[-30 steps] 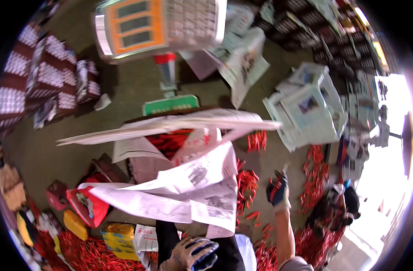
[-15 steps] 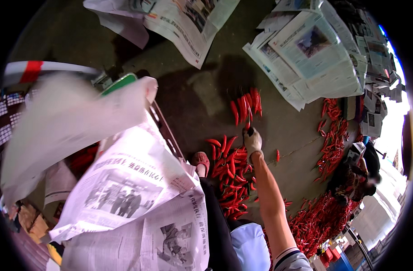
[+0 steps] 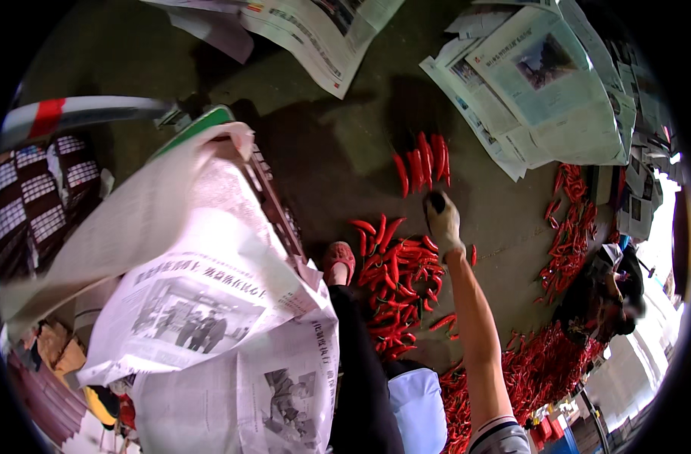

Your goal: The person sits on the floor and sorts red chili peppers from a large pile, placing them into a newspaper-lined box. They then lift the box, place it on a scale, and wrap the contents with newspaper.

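Observation:
My right hand, in a pale glove with dark fingertips, is stretched out over the floor. Its fingers point at a short row of red chillies laid side by side just beyond them. I cannot tell whether the fingers hold anything. A loose heap of red chillies lies under my forearm, beside my foot in a pink shoe. Large newspaper sheets drape over a crate at my left and fill that side. My left hand is hidden.
Stacks of newspaper lie at the top right, with another sheet at the top. More chillies are strewn at the right and bottom right. Another person crouches there. Patterned boxes stand far left.
The view has swung down and closer since a second ago. My right hand has reached forward to the row of chillies and stays there. The newspaper now covers the left side.

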Tool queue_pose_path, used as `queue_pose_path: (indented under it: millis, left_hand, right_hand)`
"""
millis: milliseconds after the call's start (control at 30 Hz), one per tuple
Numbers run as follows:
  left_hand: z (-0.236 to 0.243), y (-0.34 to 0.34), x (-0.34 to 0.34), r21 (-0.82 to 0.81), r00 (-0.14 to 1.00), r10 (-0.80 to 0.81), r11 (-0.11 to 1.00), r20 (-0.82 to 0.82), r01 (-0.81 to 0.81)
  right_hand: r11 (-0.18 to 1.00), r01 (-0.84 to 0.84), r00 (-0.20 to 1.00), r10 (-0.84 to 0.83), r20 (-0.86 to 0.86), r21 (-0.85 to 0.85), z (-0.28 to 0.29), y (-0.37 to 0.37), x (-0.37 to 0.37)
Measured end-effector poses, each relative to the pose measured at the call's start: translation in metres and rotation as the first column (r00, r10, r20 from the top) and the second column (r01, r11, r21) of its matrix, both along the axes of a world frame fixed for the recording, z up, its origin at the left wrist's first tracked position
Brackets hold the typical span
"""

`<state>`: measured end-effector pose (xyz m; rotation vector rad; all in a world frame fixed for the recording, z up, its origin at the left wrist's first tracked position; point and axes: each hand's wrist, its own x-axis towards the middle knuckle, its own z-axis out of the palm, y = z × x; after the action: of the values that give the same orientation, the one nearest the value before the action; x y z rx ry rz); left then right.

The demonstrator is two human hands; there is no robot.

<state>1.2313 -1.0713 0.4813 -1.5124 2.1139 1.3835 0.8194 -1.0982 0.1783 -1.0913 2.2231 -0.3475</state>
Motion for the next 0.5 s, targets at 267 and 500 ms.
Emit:
queue_pose_path:
  millis: [267, 500]
  left_hand:
    - [0.043, 0.017, 0.058, 0.019, 0.989, 0.148, 0.989, -0.010, -0.148]
    - [0.048, 0.029, 0.116, 0.018, 0.970, 0.240, 0.971, -0.039, -0.239]
  right_hand:
    - [0.921, -0.239, 0.960, 0.177, 0.215, 0.309, 0.118, 0.096, 0.100]
    - [0.982, 0.148, 0.822, -0.189, 0.537, 0.119, 0.176, 0.065, 0.162]
